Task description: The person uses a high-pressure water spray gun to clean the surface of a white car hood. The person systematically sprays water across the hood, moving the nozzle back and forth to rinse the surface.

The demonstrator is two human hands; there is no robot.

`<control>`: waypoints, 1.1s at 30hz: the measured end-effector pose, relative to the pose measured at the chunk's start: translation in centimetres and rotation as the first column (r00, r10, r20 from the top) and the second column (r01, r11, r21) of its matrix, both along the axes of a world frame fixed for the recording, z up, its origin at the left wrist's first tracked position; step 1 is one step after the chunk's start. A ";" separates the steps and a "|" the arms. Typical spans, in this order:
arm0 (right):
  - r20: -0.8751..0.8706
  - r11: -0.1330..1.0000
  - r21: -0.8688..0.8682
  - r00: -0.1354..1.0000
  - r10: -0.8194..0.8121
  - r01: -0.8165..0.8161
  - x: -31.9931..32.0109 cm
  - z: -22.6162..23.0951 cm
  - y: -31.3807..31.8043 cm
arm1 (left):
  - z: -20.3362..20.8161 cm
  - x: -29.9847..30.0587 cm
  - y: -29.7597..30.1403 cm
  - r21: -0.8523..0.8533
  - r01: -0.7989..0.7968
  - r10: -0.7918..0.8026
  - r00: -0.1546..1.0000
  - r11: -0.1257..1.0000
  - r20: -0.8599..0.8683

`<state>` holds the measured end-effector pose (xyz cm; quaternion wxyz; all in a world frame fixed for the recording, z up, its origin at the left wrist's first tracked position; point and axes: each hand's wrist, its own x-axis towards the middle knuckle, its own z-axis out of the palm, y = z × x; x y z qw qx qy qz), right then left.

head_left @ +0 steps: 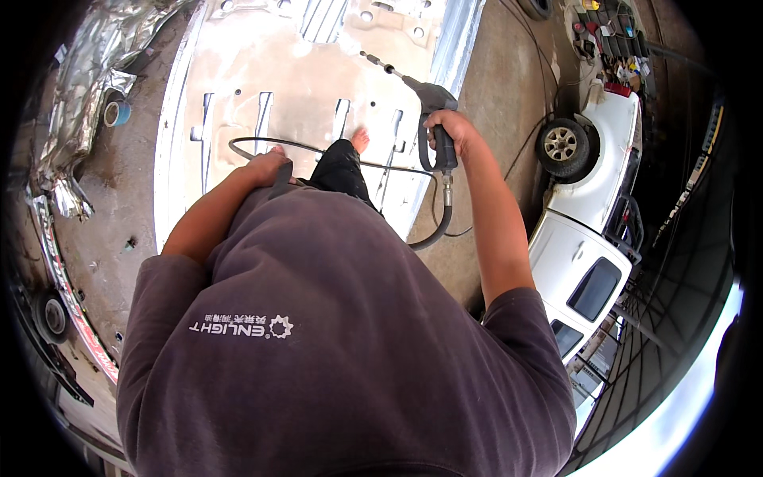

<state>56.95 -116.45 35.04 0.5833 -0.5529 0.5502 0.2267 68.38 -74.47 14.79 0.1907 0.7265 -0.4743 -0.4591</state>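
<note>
Pale metal panel, black spray gun gripped in right hand

Around us spreads a stained concrete floor. To our right we see a white pickup truck with an alloy wheel, and mixed clutter heaped at the far right. Along the left we have crumpled silver foil sheeting and, nearer, a shadowed wheel. Bright daylight shows at the near right, beside dark gridded panelling.
</note>
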 end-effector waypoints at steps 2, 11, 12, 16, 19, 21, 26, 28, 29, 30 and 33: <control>-0.004 1.000 0.002 1.000 0.005 -0.005 0.1 0.0 0.3 | 0.1 0.0 0.4 -0.009 -0.034 0.034 0.999 0.999 -0.017; -0.027 0.997 -0.054 0.998 0.052 -0.053 1.5 -0.2 0.3 | -0.6 -0.5 1.4 0.030 -0.088 0.089 0.995 0.996 -0.050; -0.026 0.997 -0.044 0.998 0.065 -0.066 1.6 -0.2 0.1 | -0.6 -0.6 1.4 0.020 -0.085 0.086 0.995 0.996 -0.044; -0.008 0.998 0.001 0.998 0.069 -0.069 1.6 -0.6 -0.1 | -1.2 -1.1 1.9 -0.060 -0.104 0.105 0.995 0.993 0.000; -0.019 0.997 -0.011 0.997 0.078 -0.078 1.7 -1.1 0.0 | -0.4 -1.1 1.8 -0.031 -0.108 0.108 0.994 0.994 -0.002; -0.022 0.998 -0.021 0.998 0.064 -0.064 1.6 -1.7 -0.2 | 0.3 -1.0 1.8 -0.034 -0.111 0.111 0.994 0.993 0.008; -0.006 0.999 -0.009 0.999 0.053 -0.053 1.5 -1.9 -1.3 | -0.1 -0.9 2.3 -0.074 -0.132 0.133 0.991 0.988 0.003; -0.007 0.999 -0.012 0.999 0.049 -0.050 1.5 -2.1 -1.6 | 0.1 -0.6 2.2 -0.024 -0.119 0.118 0.993 0.993 -0.027; -0.004 0.999 -0.013 0.999 0.045 -0.045 1.5 -2.2 -1.7 | 0.1 -0.6 2.1 -0.020 -0.124 0.123 0.992 0.992 -0.030; 0.000 0.999 -0.015 0.999 0.040 -0.040 1.5 -2.2 -1.8 | 0.1 -0.6 2.1 -0.015 -0.129 0.128 0.991 0.992 -0.032; -0.009 1.000 -0.004 1.000 0.020 -0.020 1.4 -2.4 -2.1 | 0.3 -0.5 1.9 -0.006 -0.122 0.122 0.992 0.992 -0.029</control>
